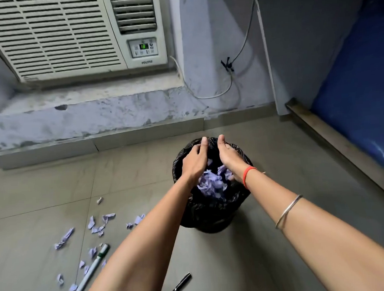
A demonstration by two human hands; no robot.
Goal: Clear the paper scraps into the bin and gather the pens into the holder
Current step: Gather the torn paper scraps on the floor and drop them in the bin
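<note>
Bin (204, 216): black-lined, standing on the floor (279, 185) near the wall skirting; a heap of pale purple scraps (209, 184) shows inside its mouth.

Left hand (195, 161): over the bin's left rim, fingers spread and loosely curved, gripping nothing that can be seen.

Right hand (226, 156): over the right rim, palm turned inward, fingers slack; whether a scrap clings beneath it cannot be told, since the palm hides that side.

Loose paper scraps (97, 227): scattered on the floor left of the bin, well apart from it, not yet cleared.

White marker (94, 267): green band, lying among the scraps.

Black pen (177, 289): on the floor toward the lower edge of view. No holder in view.

Risks, as judged: light scraps may drift past the rim as the hands part; the loose liner may snag on withdrawing fingers and tip the bin; small scraps near the marker may be overlooked; either pen may roll if nudged.

Legible marks: air conditioner (67, 36) reads "VOLTAS"; its green display (144, 46) shows "18".
</note>
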